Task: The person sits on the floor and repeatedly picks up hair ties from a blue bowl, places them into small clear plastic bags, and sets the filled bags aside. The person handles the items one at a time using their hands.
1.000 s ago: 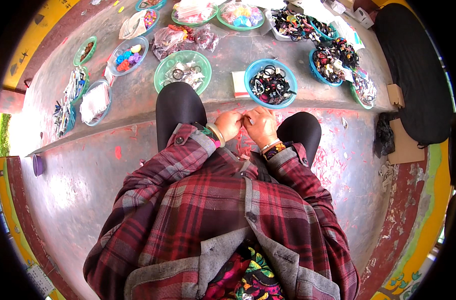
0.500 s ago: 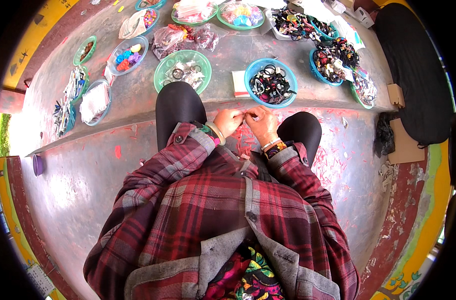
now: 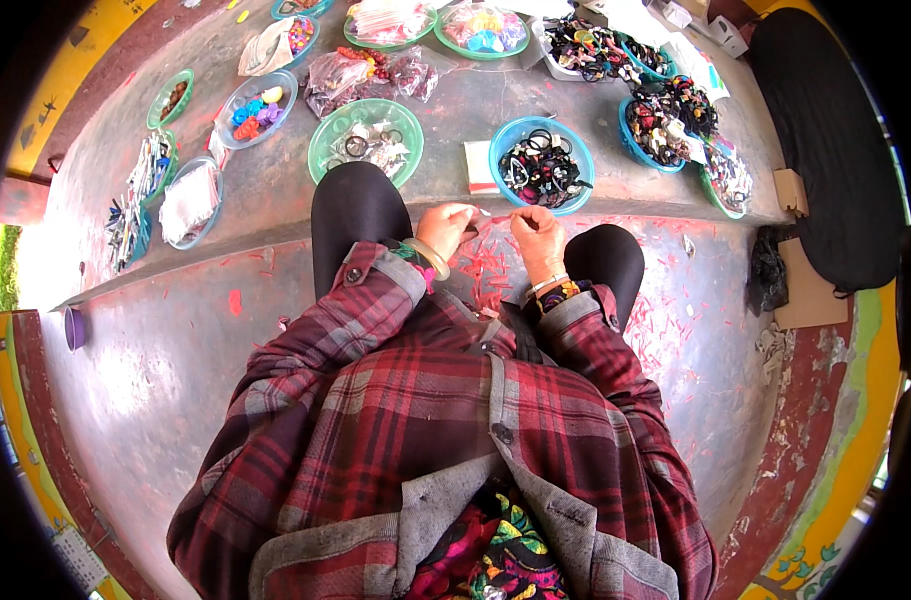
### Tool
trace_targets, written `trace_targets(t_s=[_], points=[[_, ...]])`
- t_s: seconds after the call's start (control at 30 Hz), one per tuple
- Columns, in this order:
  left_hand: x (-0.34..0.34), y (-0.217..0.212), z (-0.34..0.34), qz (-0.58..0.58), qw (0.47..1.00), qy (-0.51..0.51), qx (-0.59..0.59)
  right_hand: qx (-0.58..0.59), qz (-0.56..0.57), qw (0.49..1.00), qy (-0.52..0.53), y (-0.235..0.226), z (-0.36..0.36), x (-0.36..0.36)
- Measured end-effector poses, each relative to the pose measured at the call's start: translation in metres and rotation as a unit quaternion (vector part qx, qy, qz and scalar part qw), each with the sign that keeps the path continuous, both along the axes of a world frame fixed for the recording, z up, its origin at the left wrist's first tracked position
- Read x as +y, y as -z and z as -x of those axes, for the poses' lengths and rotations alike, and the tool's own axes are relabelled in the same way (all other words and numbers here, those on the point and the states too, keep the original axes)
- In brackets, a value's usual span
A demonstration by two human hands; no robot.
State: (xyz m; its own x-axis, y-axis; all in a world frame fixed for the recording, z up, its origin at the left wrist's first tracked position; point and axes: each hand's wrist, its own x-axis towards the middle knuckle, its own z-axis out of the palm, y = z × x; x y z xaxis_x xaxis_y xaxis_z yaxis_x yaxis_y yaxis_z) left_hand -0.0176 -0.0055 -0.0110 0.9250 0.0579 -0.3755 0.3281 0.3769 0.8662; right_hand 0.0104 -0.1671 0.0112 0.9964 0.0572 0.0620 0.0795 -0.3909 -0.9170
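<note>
My left hand (image 3: pixel 445 228) and my right hand (image 3: pixel 538 240) are raised a little way apart between my knees. The left one is closed in a pinch, with a small pale and reddish piece at its fingertips, too small to name. My right hand's fingers are curled shut toward it, and what they hold, if anything, is hidden. Just beyond sits a blue basket (image 3: pixel 582 150) of black hair ties (image 3: pixel 540 170), some with light ornaments. A white and red packet (image 3: pixel 479 168) lies to its left. Further left is a green basket (image 3: pixel 411 125) with small clear bags and dark rings.
Red paper-like scraps (image 3: pixel 485 285) litter the lower floor around me. A raised concrete step (image 3: pixel 455 130) carries several more baskets, including a blue one with coloured pieces (image 3: pixel 260 115). At right are a black bag (image 3: pixel 768 270), cardboard (image 3: pixel 810 295) and a long black cushion-like thing (image 3: pixel 825 140).
My hands, fingertips close together before, have drawn apart. The left moved slightly up and left, the right slightly right. A small piece now shows at the left fingertips.
</note>
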Motion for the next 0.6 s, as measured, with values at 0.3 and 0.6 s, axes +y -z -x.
trace_targets(t_s=[0.3, 0.6], points=[[0.014, -0.002, -0.006, 0.016, 0.982, -0.188, 0.007, -0.089, 0.102, 0.991, -0.020, 0.006, -0.004, -0.007], [0.013, -0.003, -0.005, 0.019, 0.985, -0.170, 0.009, -0.238, 0.191, 0.935, -0.178, 0.003, 0.001, -0.002]])
